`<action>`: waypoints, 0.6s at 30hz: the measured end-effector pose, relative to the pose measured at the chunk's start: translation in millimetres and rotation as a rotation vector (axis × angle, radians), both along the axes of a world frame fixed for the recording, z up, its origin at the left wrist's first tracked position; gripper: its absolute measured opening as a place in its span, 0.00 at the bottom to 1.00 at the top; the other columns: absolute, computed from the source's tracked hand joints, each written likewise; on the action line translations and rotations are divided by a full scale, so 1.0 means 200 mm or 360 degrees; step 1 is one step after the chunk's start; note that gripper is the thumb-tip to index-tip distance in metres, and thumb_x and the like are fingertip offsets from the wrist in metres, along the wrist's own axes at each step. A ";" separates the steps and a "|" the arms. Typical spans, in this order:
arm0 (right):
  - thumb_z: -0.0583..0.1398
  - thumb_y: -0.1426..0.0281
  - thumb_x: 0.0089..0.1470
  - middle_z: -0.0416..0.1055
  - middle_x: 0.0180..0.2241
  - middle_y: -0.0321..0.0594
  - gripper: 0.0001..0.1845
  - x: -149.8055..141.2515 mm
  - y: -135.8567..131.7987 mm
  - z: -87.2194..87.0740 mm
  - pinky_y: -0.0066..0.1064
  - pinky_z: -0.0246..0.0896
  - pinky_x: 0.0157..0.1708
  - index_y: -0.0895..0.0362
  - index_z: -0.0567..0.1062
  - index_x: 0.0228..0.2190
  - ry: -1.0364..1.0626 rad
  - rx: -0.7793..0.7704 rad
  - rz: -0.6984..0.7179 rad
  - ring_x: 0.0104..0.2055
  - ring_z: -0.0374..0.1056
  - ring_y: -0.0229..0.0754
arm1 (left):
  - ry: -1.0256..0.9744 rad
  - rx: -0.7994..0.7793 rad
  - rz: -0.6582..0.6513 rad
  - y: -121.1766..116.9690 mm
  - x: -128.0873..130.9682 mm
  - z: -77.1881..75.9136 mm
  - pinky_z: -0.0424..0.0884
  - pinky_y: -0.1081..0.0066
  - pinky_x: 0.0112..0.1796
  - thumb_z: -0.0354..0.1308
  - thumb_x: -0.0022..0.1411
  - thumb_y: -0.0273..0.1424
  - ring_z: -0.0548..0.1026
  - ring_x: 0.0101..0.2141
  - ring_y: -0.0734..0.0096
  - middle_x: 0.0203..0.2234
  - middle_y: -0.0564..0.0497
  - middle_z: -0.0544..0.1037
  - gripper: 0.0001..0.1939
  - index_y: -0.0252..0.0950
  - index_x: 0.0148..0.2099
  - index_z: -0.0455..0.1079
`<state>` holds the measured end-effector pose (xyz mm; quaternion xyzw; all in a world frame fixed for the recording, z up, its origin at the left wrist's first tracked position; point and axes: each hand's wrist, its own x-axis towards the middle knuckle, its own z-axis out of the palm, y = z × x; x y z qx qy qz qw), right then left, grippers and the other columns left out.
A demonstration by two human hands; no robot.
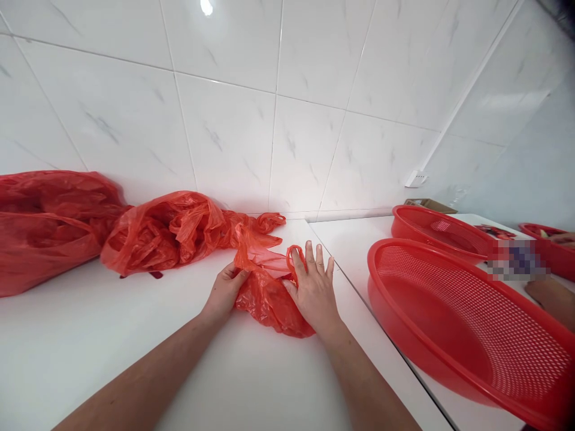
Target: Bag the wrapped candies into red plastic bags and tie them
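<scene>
A crumpled red plastic bag (274, 302) lies on the white table between my hands. My left hand (229, 287) pinches the left edge of this bag between thumb and fingers. My right hand (313, 284) rests at the bag's right side, its fingers stretched out and spread. A loop of the bag's handle stands up around or behind its index finger; I cannot tell which. What the bag holds, if anything, is hidden by the folds.
Left of my hands lie a bunched heap of red bags (175, 233) and a larger red bag (49, 230). Red perforated baskets (431, 317) stand to the right, past a table seam. Another person's arm (554, 299) reaches in at far right. A tiled wall (224, 126) rises behind.
</scene>
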<state>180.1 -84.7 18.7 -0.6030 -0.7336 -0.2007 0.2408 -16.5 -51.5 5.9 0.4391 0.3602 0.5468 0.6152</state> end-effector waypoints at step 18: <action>0.51 0.63 0.59 0.35 0.66 0.45 0.35 -0.02 0.01 -0.04 0.61 0.33 0.59 0.62 0.47 0.63 -0.0062 -0.0014 -0.0007 0.67 0.26 0.58 | 0.0014 -0.0002 -0.0018 -0.01 0.00 0.01 0.73 0.66 0.31 0.65 0.50 0.41 0.78 0.30 0.61 0.33 0.48 0.80 0.19 0.37 0.42 0.70</action>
